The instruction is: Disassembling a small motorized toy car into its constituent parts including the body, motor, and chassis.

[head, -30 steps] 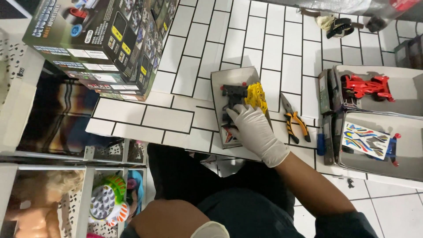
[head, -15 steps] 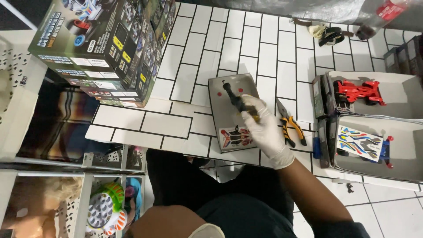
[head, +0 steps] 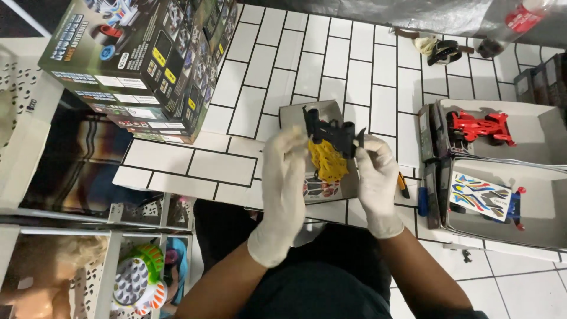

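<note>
Both my hands wear white gloves and are raised above the tiled table. My left hand (head: 284,171) and my right hand (head: 375,174) together hold a black plastic model car chassis (head: 329,133), one at each end. Behind the chassis a yellow parts frame (head: 328,162) shows between my hands; I cannot tell which hand holds it. Under them lies a grey flat tray (head: 295,113) with a red and black sticker sheet (head: 320,189) on its near end.
A large printed toy box (head: 142,59) stands at the far left. Two open white boxes at the right hold a red car body (head: 479,127) and a colourful sticker sheet (head: 478,196). Pliers (head: 403,186) lie beside my right hand. White shelving with toys (head: 139,283) is lower left.
My right hand lifted the black chassis and yellow frame off the grey tray. My left hand came up into view and took hold of the chassis too.
</note>
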